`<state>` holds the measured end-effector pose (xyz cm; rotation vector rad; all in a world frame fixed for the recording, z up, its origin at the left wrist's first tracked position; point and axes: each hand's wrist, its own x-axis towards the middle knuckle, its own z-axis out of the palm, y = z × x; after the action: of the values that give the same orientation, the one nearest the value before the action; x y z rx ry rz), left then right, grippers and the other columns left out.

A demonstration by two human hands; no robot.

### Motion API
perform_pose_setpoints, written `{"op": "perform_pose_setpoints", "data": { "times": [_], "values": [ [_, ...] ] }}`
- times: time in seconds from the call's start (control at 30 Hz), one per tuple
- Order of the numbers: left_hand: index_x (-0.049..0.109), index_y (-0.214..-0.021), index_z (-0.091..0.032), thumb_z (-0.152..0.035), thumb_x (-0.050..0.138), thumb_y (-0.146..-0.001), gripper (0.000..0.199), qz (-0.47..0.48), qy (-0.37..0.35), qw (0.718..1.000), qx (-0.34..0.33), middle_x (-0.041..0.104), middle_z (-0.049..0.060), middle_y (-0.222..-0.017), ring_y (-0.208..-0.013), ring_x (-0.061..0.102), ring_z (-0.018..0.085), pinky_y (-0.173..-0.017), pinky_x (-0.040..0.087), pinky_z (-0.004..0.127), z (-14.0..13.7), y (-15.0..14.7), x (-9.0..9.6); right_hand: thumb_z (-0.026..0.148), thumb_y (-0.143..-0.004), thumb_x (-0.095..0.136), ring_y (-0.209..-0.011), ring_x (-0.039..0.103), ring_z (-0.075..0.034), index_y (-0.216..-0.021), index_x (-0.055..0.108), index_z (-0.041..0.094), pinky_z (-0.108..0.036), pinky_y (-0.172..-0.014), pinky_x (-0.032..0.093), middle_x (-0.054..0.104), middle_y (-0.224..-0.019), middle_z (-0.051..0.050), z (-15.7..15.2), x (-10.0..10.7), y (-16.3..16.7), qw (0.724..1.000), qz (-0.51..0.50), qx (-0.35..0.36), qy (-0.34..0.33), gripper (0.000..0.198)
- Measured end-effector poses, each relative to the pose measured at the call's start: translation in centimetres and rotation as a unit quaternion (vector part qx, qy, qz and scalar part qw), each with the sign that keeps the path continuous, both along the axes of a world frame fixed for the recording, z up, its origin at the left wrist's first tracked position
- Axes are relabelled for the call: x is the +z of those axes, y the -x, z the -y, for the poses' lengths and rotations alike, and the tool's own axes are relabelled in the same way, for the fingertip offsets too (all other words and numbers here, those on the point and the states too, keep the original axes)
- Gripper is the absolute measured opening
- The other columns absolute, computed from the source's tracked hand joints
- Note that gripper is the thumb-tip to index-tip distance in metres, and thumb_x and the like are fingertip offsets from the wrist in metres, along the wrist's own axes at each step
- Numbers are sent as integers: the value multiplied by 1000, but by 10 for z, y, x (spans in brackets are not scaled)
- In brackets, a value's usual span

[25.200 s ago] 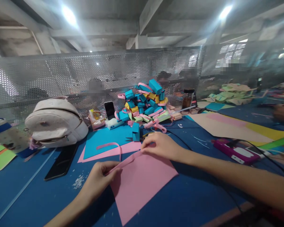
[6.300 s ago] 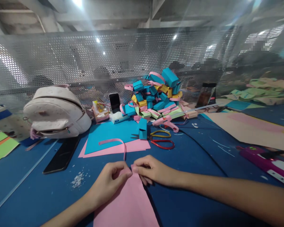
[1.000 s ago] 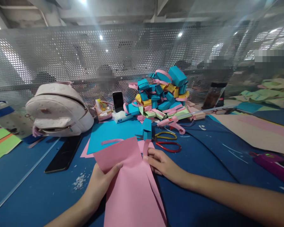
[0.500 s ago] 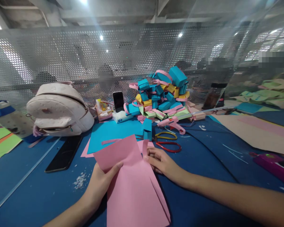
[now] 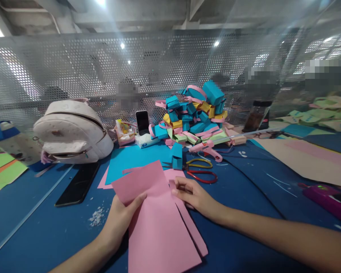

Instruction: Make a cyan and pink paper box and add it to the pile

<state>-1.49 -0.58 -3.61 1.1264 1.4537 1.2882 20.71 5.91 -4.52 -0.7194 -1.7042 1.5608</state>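
Note:
My left hand (image 5: pixel 125 213) is closed on the left edge of a pink paper sheet (image 5: pixel 161 235), thumb on top, fingers hidden beneath. The sheet's upper part is bent up and stands tilted. Between the thumb and fingers of my right hand (image 5: pixel 191 193) is the top end of a narrow pink paper strip (image 5: pixel 191 225). It runs down the sheet's right side with a dark gap between them. Whether strip and sheet still join near the top I cannot tell. Just beyond are scissors (image 5: pixel 200 170) with one yellow and one red handle, and a small folded blue paper box (image 5: pixel 176 156).
A heap of folded coloured paper pieces (image 5: pixel 193 117) stands at the back, a pink glue gun (image 5: pixel 206 148) in front of it. Leftward are a white backpack (image 5: pixel 71 132) and a black phone (image 5: pixel 78 184). A purple object (image 5: pixel 328 201) lies at right, a cable (image 5: pixel 255 185) nearer.
The strip in my right hand has moved away from the sheet's right edge, and the gap between them is wider. My left hand has hardly moved.

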Motion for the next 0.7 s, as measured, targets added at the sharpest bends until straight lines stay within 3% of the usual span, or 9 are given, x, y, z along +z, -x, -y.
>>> {"op": "perform_pose_setpoints", "data": {
  "times": [0.23,0.5,0.7],
  "values": [
    [64,-117,-16,-44,73,-77,49,19,5,1000,7,68,9,-121,-108,66,30,-85,56,34,2,0,1,48,-86,59,-40,31,-5,-76,42,20,-20,-39,20,45,-55,7,-1,-1,-1,999,29,-13,10,35],
    [65,-116,-14,-43,74,-76,50,25,3,1000,10,69,13,-119,-108,65,31,-85,56,36,2,0,2,49,-88,56,-39,29,-4,-75,42,20,-20,-39,18,44,-56,8,-2,-4,0,1000,14,-11,18,36],
    [63,-116,-13,-44,77,-73,55,48,18,998,-43,70,14,-115,-104,67,32,-83,56,35,9,-8,8,53,-89,52,-44,30,-6,-76,45,19,-20,-40,21,40,-60,7,-3,-5,0,1000,1,-10,11,37]
  ]
}}
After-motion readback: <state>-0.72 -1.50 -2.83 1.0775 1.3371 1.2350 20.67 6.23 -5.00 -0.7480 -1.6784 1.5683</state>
